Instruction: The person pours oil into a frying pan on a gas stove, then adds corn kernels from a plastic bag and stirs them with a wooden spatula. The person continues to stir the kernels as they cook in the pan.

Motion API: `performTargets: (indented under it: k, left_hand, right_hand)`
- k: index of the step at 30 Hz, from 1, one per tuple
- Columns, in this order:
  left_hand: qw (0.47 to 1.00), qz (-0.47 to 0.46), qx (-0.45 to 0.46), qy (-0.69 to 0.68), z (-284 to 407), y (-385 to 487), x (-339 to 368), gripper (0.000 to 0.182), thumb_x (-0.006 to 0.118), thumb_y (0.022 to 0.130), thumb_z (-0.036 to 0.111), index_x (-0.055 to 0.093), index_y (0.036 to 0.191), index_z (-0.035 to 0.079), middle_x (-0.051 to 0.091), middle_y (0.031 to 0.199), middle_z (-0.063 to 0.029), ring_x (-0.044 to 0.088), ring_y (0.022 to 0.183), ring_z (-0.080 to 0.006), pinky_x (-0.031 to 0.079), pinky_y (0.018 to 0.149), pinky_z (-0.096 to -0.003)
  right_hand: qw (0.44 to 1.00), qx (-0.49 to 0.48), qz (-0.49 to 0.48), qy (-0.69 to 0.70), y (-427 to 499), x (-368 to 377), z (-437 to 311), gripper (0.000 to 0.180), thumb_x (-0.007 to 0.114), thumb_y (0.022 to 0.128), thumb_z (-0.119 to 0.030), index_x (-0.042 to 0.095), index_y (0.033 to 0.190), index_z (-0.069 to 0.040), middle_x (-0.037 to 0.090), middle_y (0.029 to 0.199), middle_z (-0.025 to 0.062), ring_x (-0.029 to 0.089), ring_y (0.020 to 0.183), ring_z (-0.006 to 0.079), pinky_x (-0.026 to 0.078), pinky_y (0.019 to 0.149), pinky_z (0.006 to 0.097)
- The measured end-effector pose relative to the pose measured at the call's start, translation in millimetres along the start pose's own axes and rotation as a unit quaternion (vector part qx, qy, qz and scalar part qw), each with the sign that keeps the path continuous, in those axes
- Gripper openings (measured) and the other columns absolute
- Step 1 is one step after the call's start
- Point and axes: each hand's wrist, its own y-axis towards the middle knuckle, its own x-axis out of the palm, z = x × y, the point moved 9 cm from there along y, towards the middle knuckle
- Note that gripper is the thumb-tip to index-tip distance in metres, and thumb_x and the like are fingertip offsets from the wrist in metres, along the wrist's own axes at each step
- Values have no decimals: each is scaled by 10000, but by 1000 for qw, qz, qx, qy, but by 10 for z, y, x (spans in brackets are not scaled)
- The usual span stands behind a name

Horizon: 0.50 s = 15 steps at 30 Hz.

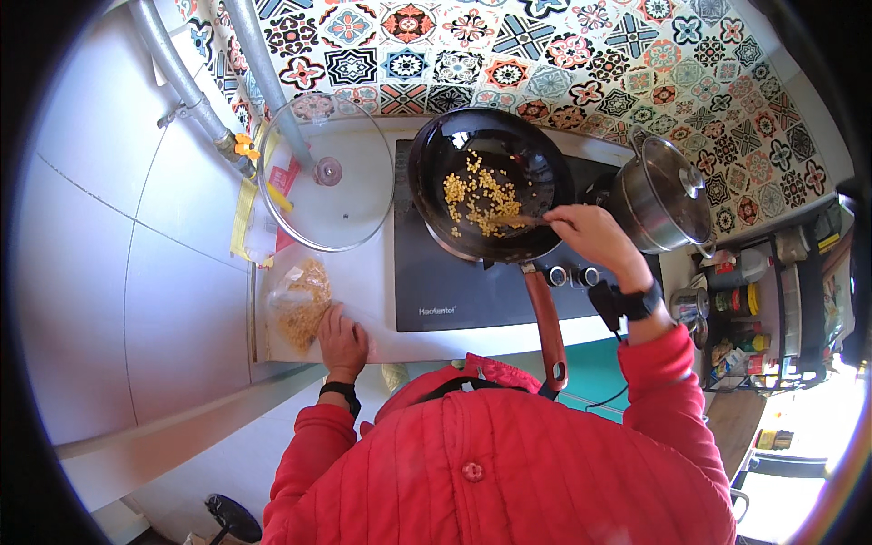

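My right hand (590, 235) grips the handle of a wooden spatula (512, 221), its far end low among yellow kernels (497, 197) that look like corn. They lie scattered over the bottom of a black wok (443, 146) on the cooktop. The wok's brown handle (547, 327) points towards me. At the counter's front edge, my left hand (343, 344) rests against the right side of a clear plastic bag (302, 306) full of yellow kernels. Its fingers are slightly bent; whether they pinch the plastic is unclear.
A glass lid (354, 170) stands left of the wok, over some packaging (255, 225). A lidded steel pot (650, 194) sits right of the wok on the black cooktop (443, 286). Metal pipes (197, 102) run down at the left. Farther right is a rack (770, 300) with jars.
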Motion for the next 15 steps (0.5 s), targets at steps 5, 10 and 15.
performTargets:
  k: [5, 10, 15]
  left_hand:
    - [1000, -13, -5, 5, -9, -8, 26, 160, 585, 856, 160, 532, 941, 36, 527, 1299, -166, 458, 1251, -372, 345, 1056, -498]
    - [1000, -14, -3, 8, -18, -5, 23, 162, 585, 858, 161, 535, 943, 32, 526, 1302, -167, 458, 1252, -371, 346, 1055, -497]
    - [1000, -4, 0, 4, -5, -6, 2, 152, 579, 861, 156, 534, 934, 30, 525, 1301, -171, 463, 1247, -371, 346, 1058, -497]
  right_hand:
    - [996, 24, -71, -53, -245, -129, -112, 256, 530, 890, -215, 707, 998, -65, 694, 905, 167, 659, 877, 355, 520, 793, 452]
    - [998, -24, 18, -59, 230, 257, -10, 247, 544, 897, -208, 695, 1036, -70, 690, 932, 171, 654, 894, 361, 518, 805, 450]
    - [993, -5, 117, -9, 722, 372, 180, 262, 568, 910, -212, 677, 1099, -66, 692, 1000, 167, 652, 940, 357, 518, 834, 430]
